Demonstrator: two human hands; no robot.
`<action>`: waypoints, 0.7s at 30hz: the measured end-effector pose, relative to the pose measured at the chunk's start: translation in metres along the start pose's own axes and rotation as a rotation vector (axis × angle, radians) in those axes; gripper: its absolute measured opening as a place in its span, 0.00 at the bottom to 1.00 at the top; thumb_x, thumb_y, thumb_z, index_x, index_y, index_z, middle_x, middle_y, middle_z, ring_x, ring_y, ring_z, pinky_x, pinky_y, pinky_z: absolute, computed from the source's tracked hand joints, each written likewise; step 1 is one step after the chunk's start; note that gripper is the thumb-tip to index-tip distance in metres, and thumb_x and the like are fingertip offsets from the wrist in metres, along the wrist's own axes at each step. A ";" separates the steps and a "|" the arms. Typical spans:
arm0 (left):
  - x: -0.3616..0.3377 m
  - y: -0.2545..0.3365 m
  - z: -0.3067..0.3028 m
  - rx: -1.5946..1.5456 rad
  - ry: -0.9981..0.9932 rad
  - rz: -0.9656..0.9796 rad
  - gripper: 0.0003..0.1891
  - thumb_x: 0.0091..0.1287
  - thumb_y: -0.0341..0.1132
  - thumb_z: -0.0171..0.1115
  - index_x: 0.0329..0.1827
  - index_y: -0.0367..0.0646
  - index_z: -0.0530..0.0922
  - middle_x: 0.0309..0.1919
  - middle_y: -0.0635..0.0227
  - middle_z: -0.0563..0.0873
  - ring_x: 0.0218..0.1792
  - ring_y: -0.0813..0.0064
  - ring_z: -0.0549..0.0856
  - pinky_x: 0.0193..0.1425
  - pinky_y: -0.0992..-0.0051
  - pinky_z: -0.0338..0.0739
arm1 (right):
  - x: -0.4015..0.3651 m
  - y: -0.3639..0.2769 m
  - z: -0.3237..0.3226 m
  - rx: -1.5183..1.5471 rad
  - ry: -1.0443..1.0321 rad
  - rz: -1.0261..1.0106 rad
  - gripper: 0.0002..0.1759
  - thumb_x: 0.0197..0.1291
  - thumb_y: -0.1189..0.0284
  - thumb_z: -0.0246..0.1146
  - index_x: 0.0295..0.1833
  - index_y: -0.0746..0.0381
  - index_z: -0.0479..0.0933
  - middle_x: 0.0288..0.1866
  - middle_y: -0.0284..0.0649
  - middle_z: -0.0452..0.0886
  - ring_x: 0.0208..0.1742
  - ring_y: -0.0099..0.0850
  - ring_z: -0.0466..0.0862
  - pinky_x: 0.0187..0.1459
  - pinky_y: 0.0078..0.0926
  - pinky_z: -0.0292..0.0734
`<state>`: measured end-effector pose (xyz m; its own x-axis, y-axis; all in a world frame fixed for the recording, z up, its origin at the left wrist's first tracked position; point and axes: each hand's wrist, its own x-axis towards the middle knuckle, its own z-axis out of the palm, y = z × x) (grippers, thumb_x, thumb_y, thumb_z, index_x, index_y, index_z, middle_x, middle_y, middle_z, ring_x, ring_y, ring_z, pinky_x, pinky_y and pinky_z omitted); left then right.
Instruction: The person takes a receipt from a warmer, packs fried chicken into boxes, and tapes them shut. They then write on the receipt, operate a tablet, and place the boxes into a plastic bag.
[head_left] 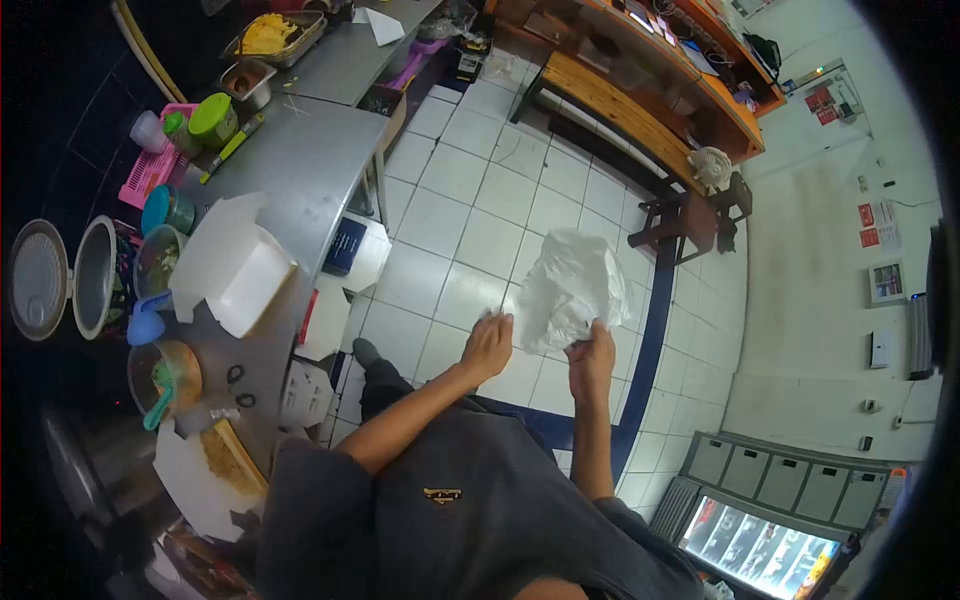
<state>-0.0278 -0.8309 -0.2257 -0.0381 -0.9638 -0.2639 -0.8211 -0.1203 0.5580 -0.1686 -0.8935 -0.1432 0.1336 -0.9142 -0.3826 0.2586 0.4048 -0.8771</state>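
A crumpled white plastic bag (572, 290) hangs out in front of me, above the tiled floor. My right hand (592, 355) is closed on its lower right edge, thumb on top. At the bag's left edge, my left hand (488, 345) is closed in a pinch, its fingertips partly hidden. To my left on the steel counter, an open white cardboard box (250, 290) stands with its lid raised. Nearer my body lies another open white box (190, 490) with a long, crumb-topped brown food piece (232, 455) in it.
Along the steel counter (290, 150) stand a tub with a green spatula (160, 395), a blue scoop (146, 322), green-lidded jars (212, 122) and metal trays of food (275, 38). A wooden bench (610, 110) and a stool (685, 222) stand across the floor.
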 end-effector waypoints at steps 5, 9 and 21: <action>-0.019 0.081 -0.024 -0.355 0.728 0.658 0.31 0.70 0.43 0.51 0.73 0.35 0.62 0.71 0.39 0.63 0.72 0.40 0.63 0.76 0.50 0.55 | 0.010 0.003 -0.086 -0.309 -0.096 -0.007 0.18 0.74 0.63 0.50 0.52 0.67 0.75 0.45 0.41 0.78 0.46 0.27 0.78 0.41 0.29 0.72; 0.023 0.065 0.041 -0.133 -0.009 -0.009 0.32 0.73 0.46 0.48 0.72 0.30 0.61 0.71 0.38 0.62 0.73 0.44 0.63 0.77 0.54 0.54 | -0.003 -0.037 -0.092 -1.276 -0.149 -0.701 0.16 0.71 0.66 0.53 0.54 0.69 0.73 0.47 0.41 0.79 0.47 0.31 0.80 0.46 0.29 0.74; -0.033 0.050 -0.026 -1.517 0.244 -0.230 0.26 0.64 0.37 0.69 0.61 0.33 0.73 0.51 0.60 0.84 0.49 0.74 0.83 0.50 0.74 0.79 | -0.003 -0.031 -0.067 -0.077 -0.441 0.211 0.29 0.63 0.63 0.63 0.64 0.70 0.68 0.56 0.43 0.79 0.58 0.33 0.80 0.58 0.31 0.76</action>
<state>-0.0531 -0.8110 -0.1683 0.2178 -0.8872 -0.4068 0.5348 -0.2402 0.8101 -0.2410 -0.9045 -0.1347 0.5719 -0.7109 -0.4093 0.1135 0.5627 -0.8188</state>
